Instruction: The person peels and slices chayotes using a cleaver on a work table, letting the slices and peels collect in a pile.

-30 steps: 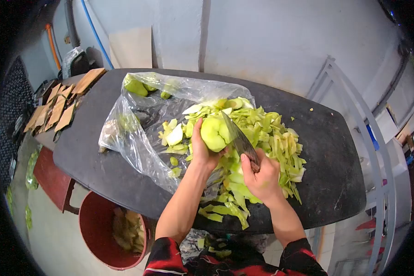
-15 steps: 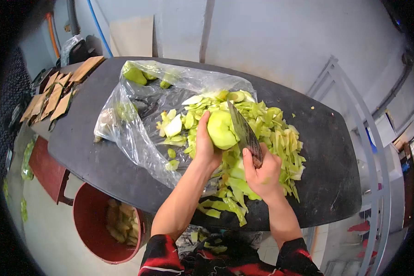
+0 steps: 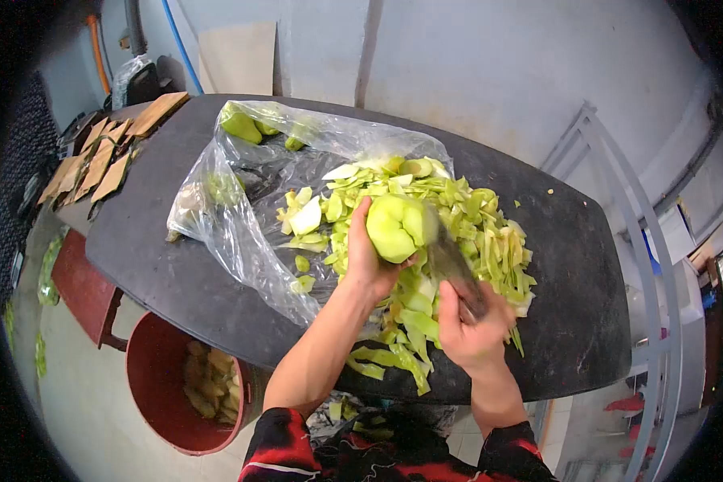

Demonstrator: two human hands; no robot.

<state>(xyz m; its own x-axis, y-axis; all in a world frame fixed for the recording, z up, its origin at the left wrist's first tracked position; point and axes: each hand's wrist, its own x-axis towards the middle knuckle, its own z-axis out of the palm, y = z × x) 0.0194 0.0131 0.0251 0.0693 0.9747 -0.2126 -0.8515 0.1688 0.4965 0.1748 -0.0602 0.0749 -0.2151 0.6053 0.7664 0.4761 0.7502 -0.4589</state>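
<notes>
A pale green, peeled chayote (image 3: 397,228) rests in my left hand (image 3: 370,261), whose fingers wrap its left side and underside. My right hand (image 3: 475,328) grips the handle of a dark, broad-bladed knife (image 3: 451,269). The blade is smeared by motion and points up and left, close to the chayote's right side; I cannot tell if it touches. A heap of green peelings (image 3: 482,217) lies under and around both hands, partly on a clear plastic bag (image 3: 245,249). Several unpeeled chayotes (image 3: 239,124) sit in the far left part of the bag.
The dark table (image 3: 570,281) has a rounded right end beside a grey metal rail (image 3: 631,209). A red bucket (image 3: 149,386) on the floor at lower left holds pale pieces. Near it stands a red stool (image 3: 84,281). Cardboard strips (image 3: 104,165) lie at the table's left end.
My right hand and the knife have moved down and right, away from the top of the chayote. The chayote has shifted and turned slightly in my left hand.
</notes>
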